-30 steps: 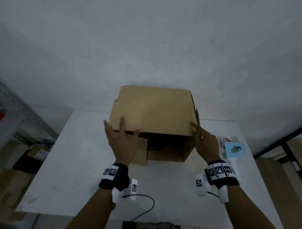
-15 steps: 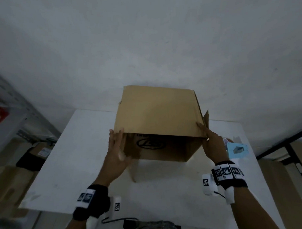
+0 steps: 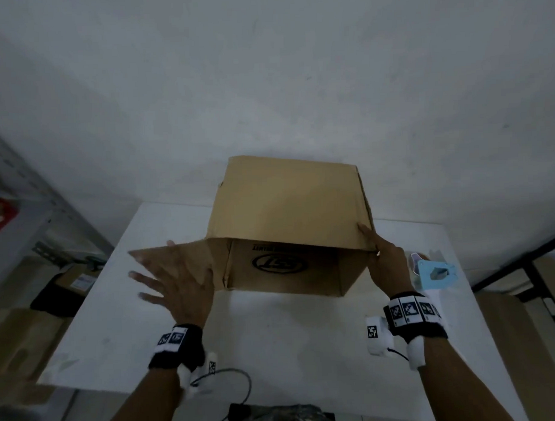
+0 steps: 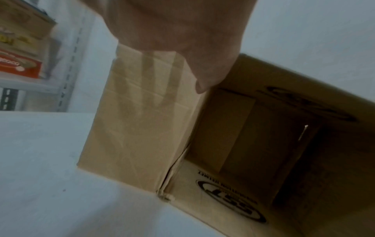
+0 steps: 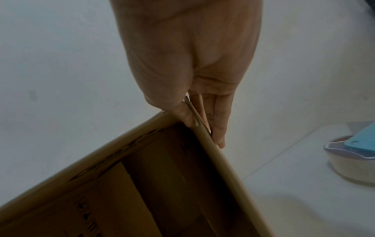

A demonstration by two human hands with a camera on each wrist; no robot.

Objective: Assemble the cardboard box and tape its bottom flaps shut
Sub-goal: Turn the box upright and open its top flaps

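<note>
Head view, box: the cardboard box (image 3: 289,216) is seen in the middle of the frame, lying on its side on the white table (image 3: 274,336), its open end turned toward the lower edge.
Head view, left hand: the left hand (image 3: 175,283) is spread flat, fingers straight, against the side flap (image 3: 177,254) at centre left; nothing is gripped.
Head view, right hand: the right hand (image 3: 385,263) is placed on the box's right near corner.
Head view, tape: a tape dispenser (image 3: 432,272) is seen at the right, near the box, untouched.
Left wrist view: the flap stands open; the fingers behind it are blurred. A slit of light is seen deep inside the box.
Right wrist view: the box edge is pinched between thumb and fingers.
Progress: the box is judged to be opened into shape; flaps are not yet folded and no tape is seen on them.
Hidden: the far end of the box cannot be seen well.
</note>
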